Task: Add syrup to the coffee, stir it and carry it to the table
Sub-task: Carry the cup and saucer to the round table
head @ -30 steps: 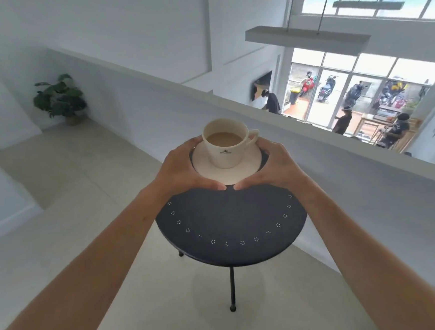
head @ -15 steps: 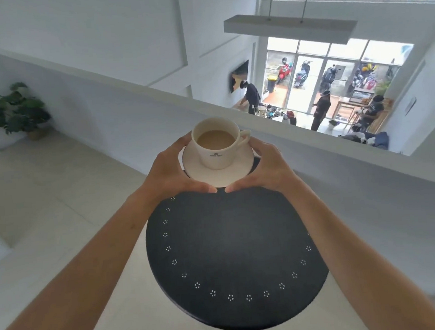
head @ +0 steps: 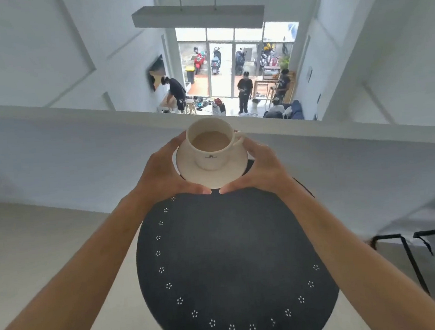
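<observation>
A white cup (head: 211, 145) of milky brown coffee stands on a white saucer (head: 235, 170). Both my hands grip the saucer by its rim: my left hand (head: 163, 174) on the left side, my right hand (head: 262, 170) on the right, thumbs nearly touching at the near edge. The cup's handle points right. The saucer is held over the far edge of a round black table (head: 234, 262) with small white flower marks around its border. I cannot tell whether the saucer touches the table top.
A low white parapet wall (head: 79, 139) runs right behind the table, with an open drop to a lower floor where several people stand. A black-framed chair (head: 410, 243) is at the right. Pale floor lies to the left.
The view has closed in on the table, which now fills the lower frame. The cup and saucer stay in both hands over the far edge. The potted plant has left the view.
</observation>
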A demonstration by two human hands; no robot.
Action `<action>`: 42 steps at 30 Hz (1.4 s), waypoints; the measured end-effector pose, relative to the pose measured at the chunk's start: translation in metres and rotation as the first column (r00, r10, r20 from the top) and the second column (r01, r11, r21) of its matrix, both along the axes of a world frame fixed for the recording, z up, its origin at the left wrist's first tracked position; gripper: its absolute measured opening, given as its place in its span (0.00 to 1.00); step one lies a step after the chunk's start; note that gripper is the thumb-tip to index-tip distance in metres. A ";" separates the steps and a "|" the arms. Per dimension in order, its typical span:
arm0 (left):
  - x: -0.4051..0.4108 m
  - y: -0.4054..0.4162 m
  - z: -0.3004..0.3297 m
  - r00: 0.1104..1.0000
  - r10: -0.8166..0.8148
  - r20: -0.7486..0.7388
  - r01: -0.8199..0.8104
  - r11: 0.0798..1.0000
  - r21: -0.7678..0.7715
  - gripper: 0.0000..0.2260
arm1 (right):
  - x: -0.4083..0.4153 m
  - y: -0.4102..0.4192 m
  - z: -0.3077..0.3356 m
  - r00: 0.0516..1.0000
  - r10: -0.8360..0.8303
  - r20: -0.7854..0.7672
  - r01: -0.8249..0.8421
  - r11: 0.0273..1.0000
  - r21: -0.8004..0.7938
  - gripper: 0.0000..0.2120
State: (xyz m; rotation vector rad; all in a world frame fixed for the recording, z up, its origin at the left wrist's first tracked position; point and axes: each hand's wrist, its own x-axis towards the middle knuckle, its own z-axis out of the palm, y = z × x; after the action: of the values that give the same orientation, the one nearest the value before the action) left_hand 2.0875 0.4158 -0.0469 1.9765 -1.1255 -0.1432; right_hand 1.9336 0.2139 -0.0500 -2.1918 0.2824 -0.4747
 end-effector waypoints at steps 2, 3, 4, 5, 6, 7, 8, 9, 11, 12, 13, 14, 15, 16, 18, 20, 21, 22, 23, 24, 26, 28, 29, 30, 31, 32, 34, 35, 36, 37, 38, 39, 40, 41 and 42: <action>0.016 -0.002 -0.008 0.998 -0.064 0.000 0.064 0.998 0.011 0.52 | 0.004 0.006 -0.007 0.998 -0.055 0.002 0.055 0.998 0.007 0.53; 0.022 -0.002 -0.013 0.996 -0.094 -0.001 0.094 0.995 0.015 0.52 | 0.005 0.009 -0.011 0.997 -0.077 0.003 0.077 0.997 0.013 0.53; 0.026 -0.003 -0.017 0.993 -0.118 -0.006 0.118 0.993 0.018 0.53 | 0.005 0.012 -0.015 0.995 -0.096 0.000 0.096 0.995 0.019 0.54; 0.030 -0.004 -0.022 0.990 -0.139 -0.017 0.140 0.990 0.019 0.53 | 0.005 0.015 -0.020 0.994 -0.113 -0.008 0.113 0.993 0.026 0.55; 0.033 -0.005 -0.027 0.987 -0.160 -0.031 0.160 0.987 0.020 0.53 | 0.005 0.018 -0.025 0.991 -0.131 -0.020 0.131 0.991 0.034 0.55; 0.035 -0.006 -0.032 0.983 -0.180 -0.045 0.181 0.983 0.023 0.53 | 0.004 0.020 -0.031 0.988 -0.151 -0.034 0.152 0.987 0.042 0.56; 0.037 -0.006 -0.038 0.978 -0.200 -0.056 0.201 0.979 0.026 0.53 | 0.003 0.023 -0.037 0.984 -0.170 -0.048 0.173 0.984 0.049 0.56; 0.038 -0.007 -0.044 0.973 -0.218 -0.068 0.221 0.975 0.027 0.53 | 0.001 0.025 -0.044 0.981 -0.185 -0.061 0.188 0.980 0.058 0.57; 0.039 -0.008 -0.058 0.964 -0.248 -0.097 0.251 0.967 0.030 0.54 | -0.001 0.027 -0.058 0.976 -0.201 -0.086 0.208 0.975 0.083 0.58; 0.039 -0.008 -0.065 0.960 -0.256 -0.114 0.261 0.965 0.033 0.54 | -0.002 0.028 -0.066 0.974 -0.204 -0.100 0.213 0.972 0.097 0.59; 0.039 -0.009 -0.073 0.957 -0.259 -0.129 0.266 0.963 0.037 0.55 | -0.003 0.029 -0.075 0.972 -0.205 -0.114 0.218 0.969 0.115 0.59; 0.039 -0.010 -0.082 0.955 -0.258 -0.145 0.266 0.963 0.042 0.55 | -0.004 0.029 -0.083 0.970 -0.207 -0.129 0.224 0.965 0.134 0.60; 0.039 -0.010 -0.090 0.954 -0.254 -0.162 0.265 0.963 0.050 0.56 | -0.005 0.030 -0.092 0.967 -0.213 -0.143 0.233 0.961 0.146 0.61; 0.040 -0.010 -0.098 0.953 -0.249 -0.174 0.263 0.963 0.061 0.57 | -0.005 0.031 -0.100 0.963 -0.219 -0.155 0.242 0.958 0.150 0.62; 0.040 -0.011 -0.114 0.950 -0.259 -0.172 0.275 0.958 0.081 0.58 | -0.006 0.033 -0.115 0.955 -0.231 -0.186 0.261 0.953 0.154 0.63; 0.040 -0.012 -0.130 0.945 -0.284 -0.163 0.302 0.949 0.094 0.59 | -0.008 0.035 -0.126 0.945 -0.246 -0.216 0.280 0.949 0.144 0.63; 0.040 -0.013 -0.138 0.942 -0.290 -0.170 0.309 0.945 0.103 0.59 | -0.008 0.036 -0.132 0.941 -0.251 -0.228 0.286 0.948 0.136 0.63; 0.039 -0.013 -0.145 0.939 -0.290 -0.183 0.313 0.943 0.115 0.59 | -0.009 0.037 -0.137 0.938 -0.253 -0.237 0.288 0.949 0.127 0.63; 0.038 -0.013 -0.151 0.937 -0.288 -0.198 0.316 0.941 0.125 0.59 | -0.010 0.037 -0.144 0.935 -0.255 -0.246 0.290 0.950 0.118 0.62; 0.037 -0.013 -0.158 0.935 -0.283 -0.215 0.315 0.940 0.132 0.60 | -0.011 0.037 -0.151 0.932 -0.260 -0.254 0.295 0.949 0.113 0.62; 0.034 -0.014 -0.170 0.929 -0.259 -0.262 0.304 0.942 0.145 0.61 | -0.015 0.035 -0.168 0.928 -0.257 -0.270 0.297 0.947 0.120 0.63; 0.030 -0.015 -0.180 0.924 -0.244 -0.295 0.300 0.940 0.163 0.62 | -0.018 0.033 -0.182 0.924 -0.252 -0.286 0.292 0.950 0.106 0.63; 0.029 -0.016 -0.188 0.921 -0.240 -0.307 0.301 0.938 0.170 0.62 | -0.020 0.032 -0.189 0.921 -0.252 -0.296 0.291 0.952 0.096 0.63; 0.028 -0.017 -0.195 0.918 -0.236 -0.318 0.301 0.937 0.176 0.62 | -0.022 0.031 -0.197 0.919 -0.249 -0.306 0.288 0.954 0.086 0.64; 0.026 -0.019 -0.202 0.916 -0.233 -0.327 0.303 0.936 0.181 0.61 | -0.024 0.030 -0.205 0.916 -0.244 -0.318 0.281 0.957 0.077 0.64; 0.024 -0.020 -0.210 0.914 -0.231 -0.334 0.305 0.934 0.186 0.61 | -0.026 0.029 -0.213 0.913 -0.240 -0.330 0.276 0.959 0.067 0.64; 0.019 -0.023 -0.228 0.908 -0.225 -0.354 0.305 0.933 0.190 0.61 | -0.031 0.026 -0.231 0.909 -0.231 -0.348 0.264 0.963 0.052 0.65; 0.016 -0.025 -0.236 0.905 -0.223 -0.363 0.307 0.932 0.193 0.61 | -0.034 0.024 -0.240 0.907 -0.224 -0.356 0.255 0.966 0.043 0.66; 0.013 -0.026 -0.245 0.901 -0.221 -0.373 0.310 0.930 0.198 0.62 | -0.037 0.022 -0.248 0.905 -0.218 -0.366 0.246 0.969 0.032 0.66; 0.010 -0.027 -0.253 0.898 -0.218 -0.382 0.312 0.928 0.205 0.62 | -0.040 0.020 -0.256 0.902 -0.215 -0.374 0.241 0.970 0.023 0.67; 0.008 -0.029 -0.260 0.897 -0.217 -0.385 0.315 0.925 0.213 0.62 | -0.043 0.018 -0.264 0.901 -0.211 -0.379 0.237 0.971 0.021 0.67; 0.006 -0.031 -0.267 0.900 -0.219 -0.377 0.317 0.922 0.222 0.62 | -0.045 0.016 -0.272 0.901 -0.205 -0.381 0.234 0.972 0.029 0.67; 0.004 -0.032 -0.274 0.905 -0.225 -0.362 0.321 0.918 0.233 0.62 | -0.048 0.014 -0.279 0.902 -0.199 -0.382 0.234 0.971 0.048 0.67; 0.002 -0.034 -0.282 0.909 -0.230 -0.347 0.324 0.914 0.244 0.61 | -0.050 0.013 -0.285 0.903 -0.195 -0.383 0.241 0.968 0.074 0.67; 0.000 -0.036 -0.289 0.912 -0.233 -0.336 0.326 0.910 0.255 0.61 | -0.051 0.011 -0.292 0.903 -0.194 -0.384 0.249 0.963 0.099 0.67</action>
State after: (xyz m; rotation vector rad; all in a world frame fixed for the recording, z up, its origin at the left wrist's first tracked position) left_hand 2.0876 0.3797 -0.3358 1.9552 -1.2362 -0.7905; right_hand 1.8823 0.2249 -0.3420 -2.1024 0.7570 -0.1478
